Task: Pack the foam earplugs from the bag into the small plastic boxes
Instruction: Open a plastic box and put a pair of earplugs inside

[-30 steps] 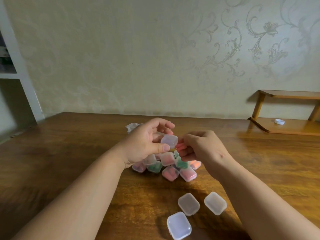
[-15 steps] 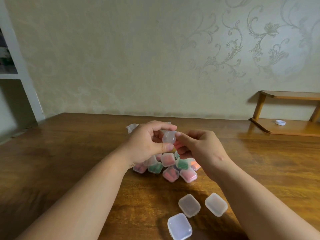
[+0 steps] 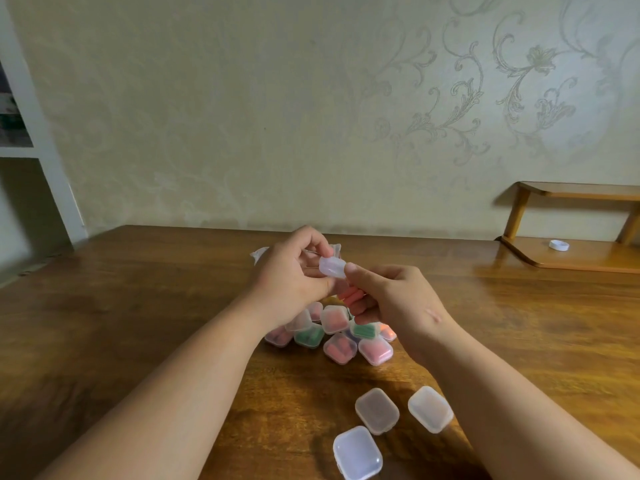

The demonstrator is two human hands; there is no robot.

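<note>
A: Head view: which way is the small plastic box (image 3: 332,266) being pointed?

B: It is being held edge-on, its long axis nearly level from left to right, the right end dipping slightly; it is being kept in the air above the table (image 3: 138,306), over the far side of the heap of filled boxes (image 3: 334,318).

A: How is it being gripped?

B: It is being pinched between the curled fingers and thumb of the left hand (image 3: 294,278); its right end is being touched by the thumb tip of the right hand (image 3: 391,296), whose other fingers are being kept curled round pink earplugs (image 3: 349,296); these are being held aslant, ends toward the left hand.

A: How is it looking?

B: Frosted, translucent, round-cornered; whether its lid is being parted cannot be told.

A: What is being seen around it?

B: Pink and green are being shown through the filled boxes; three empty boxes (image 3: 376,410) are lying closed nearer the person; the bag (image 3: 259,252) is being mostly hidden behind the left hand; a white cap (image 3: 559,244) is lying on the shelf (image 3: 571,261), far right.

A: What is differing from a second ago?

B: The broad face was being shown then; now the narrow side is being shown, slightly higher, with the right thumb brought against it; the heap is being left unmoved.
</note>
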